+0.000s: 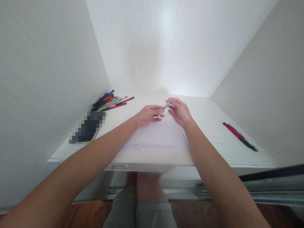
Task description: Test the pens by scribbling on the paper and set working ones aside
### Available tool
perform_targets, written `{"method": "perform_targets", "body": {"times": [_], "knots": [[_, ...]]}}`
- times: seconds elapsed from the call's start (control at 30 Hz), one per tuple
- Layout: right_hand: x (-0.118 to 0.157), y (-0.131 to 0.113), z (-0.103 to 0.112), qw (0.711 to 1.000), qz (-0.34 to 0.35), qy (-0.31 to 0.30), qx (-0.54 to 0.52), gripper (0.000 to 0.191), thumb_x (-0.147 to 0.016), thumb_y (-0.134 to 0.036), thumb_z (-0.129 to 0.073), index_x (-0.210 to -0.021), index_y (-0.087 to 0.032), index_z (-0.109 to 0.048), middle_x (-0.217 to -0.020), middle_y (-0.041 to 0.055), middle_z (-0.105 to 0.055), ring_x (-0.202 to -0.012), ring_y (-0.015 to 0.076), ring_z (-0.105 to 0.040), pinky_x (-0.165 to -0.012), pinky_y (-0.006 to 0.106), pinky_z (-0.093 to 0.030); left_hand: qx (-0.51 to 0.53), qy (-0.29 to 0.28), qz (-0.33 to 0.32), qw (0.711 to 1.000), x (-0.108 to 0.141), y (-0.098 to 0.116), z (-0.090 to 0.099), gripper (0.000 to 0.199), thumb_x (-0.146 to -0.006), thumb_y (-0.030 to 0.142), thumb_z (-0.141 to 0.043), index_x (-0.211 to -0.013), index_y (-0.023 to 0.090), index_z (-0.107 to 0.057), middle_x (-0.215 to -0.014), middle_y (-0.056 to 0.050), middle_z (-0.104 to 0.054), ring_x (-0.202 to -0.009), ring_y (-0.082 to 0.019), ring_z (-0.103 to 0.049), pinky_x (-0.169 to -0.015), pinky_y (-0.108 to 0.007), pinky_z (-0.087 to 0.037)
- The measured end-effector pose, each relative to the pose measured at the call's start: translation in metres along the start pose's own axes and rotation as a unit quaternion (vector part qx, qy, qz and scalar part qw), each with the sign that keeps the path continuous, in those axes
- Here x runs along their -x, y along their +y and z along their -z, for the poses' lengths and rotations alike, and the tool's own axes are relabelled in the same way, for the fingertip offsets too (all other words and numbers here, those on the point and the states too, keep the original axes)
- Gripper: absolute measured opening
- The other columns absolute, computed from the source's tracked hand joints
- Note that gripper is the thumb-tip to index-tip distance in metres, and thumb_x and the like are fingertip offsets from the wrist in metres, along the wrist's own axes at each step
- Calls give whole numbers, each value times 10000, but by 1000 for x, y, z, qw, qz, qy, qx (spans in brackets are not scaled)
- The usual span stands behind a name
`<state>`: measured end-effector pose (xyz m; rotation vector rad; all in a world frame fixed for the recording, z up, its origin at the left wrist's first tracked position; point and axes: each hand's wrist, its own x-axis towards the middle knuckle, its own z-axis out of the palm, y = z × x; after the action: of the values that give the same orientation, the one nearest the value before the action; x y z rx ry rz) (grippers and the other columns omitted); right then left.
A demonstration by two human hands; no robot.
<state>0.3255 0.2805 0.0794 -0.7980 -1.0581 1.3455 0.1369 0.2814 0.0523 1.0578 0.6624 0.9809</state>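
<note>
A slim clear pen (162, 110) with a dark lower tip is held at a slant between my two hands, above a sheet of paper (156, 134). My left hand (150, 115) has its fingers closed about the lower part of the pen. The upper end is pinched by the thumb and fingers of my right hand (178, 110). Rows of small dark marks, with a little red among them, run along the near edge of the paper. My forearms cover parts of the sheet's sides.
A pile of pens (109, 100) in several colours lies at the back left. In front of it is a phone (89, 128), partly blurred out. Red and black pens (239, 136) lie near the right wall. White panels enclose the desk (206, 126) on three sides.
</note>
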Motion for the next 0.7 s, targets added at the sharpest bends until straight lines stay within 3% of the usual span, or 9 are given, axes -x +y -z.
{"method": "perform_targets", "body": {"times": [0.2,0.3,0.5,0.7], "knots": [[0,-1,2,1000,-3,-7,-21,335,-620,-359,-972,-880,-238,-798,-892,-7,-747,-725,112,-567,-680,243,-502,-50,-91,4,995,-4,0,9,271,-866,338,-872,-984,100,-820,-933,-129,-761,-851,-184,-710,-847,-350,-544],[-1,-1,2,1000,-13,-12,-24,296,-629,-333,-964,-843,-220,-793,-872,-3,-742,-720,107,-581,-679,235,-513,-71,-103,10,992,-4,0,11,281,-889,380,-849,-924,103,-819,-916,-138,-766,-852,-197,-716,-871,-372,-560],[-3,4,4,999,-29,-6,-19,330,-572,-301,-993,-773,-195,-754,-774,-18,-699,-678,82,-580,-581,196,-463,-109,-50,19,993,-2,-2,6,253,-818,328,-899,-876,126,-758,-838,-104,-726,-783,-213,-716,-780,-416,-595],[-4,8,3,999,-30,5,-21,339,-584,-334,-1001,-721,-210,-716,-751,-33,-684,-691,85,-617,-587,189,-482,-229,73,-98,966,-1,-1,-3,214,-795,260,-872,-828,148,-693,-725,-49,-694,-628,-164,-658,-571,-300,-529]]}}
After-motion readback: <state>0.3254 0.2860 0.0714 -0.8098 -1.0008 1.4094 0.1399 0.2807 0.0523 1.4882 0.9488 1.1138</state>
